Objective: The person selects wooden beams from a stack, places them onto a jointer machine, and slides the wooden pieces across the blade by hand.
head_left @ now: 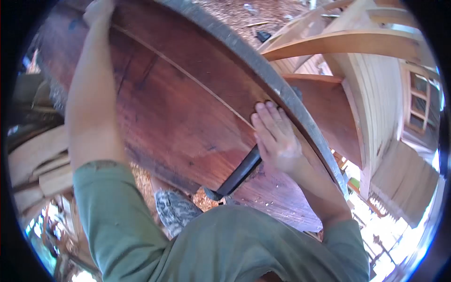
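Observation:
A large reddish-brown wooden panel (pixel 178 108) with a curved grey edge spans the middle of the view, and a thin pale line runs diagonally across it. My right hand (pixel 277 136) lies flat on the panel near that curved edge, its fingers stretched out. Below its palm, a dark bar-like tool (pixel 239 174) rests across the panel's lower part. My left arm reaches up to the far upper left, where my left hand (pixel 99 11) is at the panel's top; its fingers are cut off or too unclear to make out.
Curved wooden ribs (pixel 343 44) and a light planked structure (pixel 378 108) stand on the right. Stacked wooden pieces (pixel 42 164) lie at the left. Wood shavings cover the ground (pixel 230 19). A window-like wooden frame (pixel 417 102) is at the far right.

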`<state>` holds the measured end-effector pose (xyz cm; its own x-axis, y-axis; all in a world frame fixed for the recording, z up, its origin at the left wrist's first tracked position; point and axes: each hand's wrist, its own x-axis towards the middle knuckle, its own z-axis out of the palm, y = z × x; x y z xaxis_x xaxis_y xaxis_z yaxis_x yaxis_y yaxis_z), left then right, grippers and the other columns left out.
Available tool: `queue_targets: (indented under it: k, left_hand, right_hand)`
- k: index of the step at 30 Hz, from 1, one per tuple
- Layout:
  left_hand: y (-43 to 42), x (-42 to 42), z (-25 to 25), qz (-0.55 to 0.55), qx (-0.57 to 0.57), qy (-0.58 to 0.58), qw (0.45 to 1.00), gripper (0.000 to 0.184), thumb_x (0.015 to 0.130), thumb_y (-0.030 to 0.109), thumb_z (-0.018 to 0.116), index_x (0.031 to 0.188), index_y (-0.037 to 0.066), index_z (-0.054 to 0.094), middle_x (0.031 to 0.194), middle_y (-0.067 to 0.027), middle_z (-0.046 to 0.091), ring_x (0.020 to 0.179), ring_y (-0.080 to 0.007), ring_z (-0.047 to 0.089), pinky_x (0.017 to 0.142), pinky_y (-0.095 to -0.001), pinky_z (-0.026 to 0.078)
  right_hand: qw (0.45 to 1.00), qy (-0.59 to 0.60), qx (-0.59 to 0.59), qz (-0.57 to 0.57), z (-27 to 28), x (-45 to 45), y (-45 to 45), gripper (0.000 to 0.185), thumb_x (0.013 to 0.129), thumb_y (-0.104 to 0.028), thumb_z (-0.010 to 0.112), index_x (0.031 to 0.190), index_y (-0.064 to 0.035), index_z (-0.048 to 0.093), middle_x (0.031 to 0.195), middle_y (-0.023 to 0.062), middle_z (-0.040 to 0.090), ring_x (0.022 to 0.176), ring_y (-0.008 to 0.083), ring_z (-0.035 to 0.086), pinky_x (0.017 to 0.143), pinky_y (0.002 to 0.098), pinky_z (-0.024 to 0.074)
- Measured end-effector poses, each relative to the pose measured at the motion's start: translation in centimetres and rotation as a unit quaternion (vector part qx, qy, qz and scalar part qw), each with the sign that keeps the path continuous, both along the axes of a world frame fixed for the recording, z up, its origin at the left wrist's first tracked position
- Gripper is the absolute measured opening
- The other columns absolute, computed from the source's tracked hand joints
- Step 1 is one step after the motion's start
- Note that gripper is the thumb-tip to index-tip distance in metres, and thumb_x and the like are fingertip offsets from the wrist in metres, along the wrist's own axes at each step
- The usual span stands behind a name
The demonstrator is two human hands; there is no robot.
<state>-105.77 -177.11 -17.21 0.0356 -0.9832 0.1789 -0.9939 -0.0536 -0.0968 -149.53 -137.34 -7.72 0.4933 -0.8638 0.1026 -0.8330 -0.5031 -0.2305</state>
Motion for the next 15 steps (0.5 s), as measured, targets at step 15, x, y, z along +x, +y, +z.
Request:
queue_targets:
  k: [15]
  left_hand:
    - [11.2,-11.6,-1.5,0.003,-0.088,-0.107,0.99,0.031,0.092,0.025,0.053,0.104,0.001,0.068,0.099,-0.0171,0.069,0.094,-0.0291,0.066,0.091,-0.0625,0.043]
  right_hand:
    - [0.996,-0.057,-0.063,-0.017,-1.5,4.0,-3.5,0.035,0.091,-0.013,0.064,0.123,0.0008,0.064,0.138,0.0178,0.058,0.133,0.0342,0.053,0.113,0.0464,0.0431]
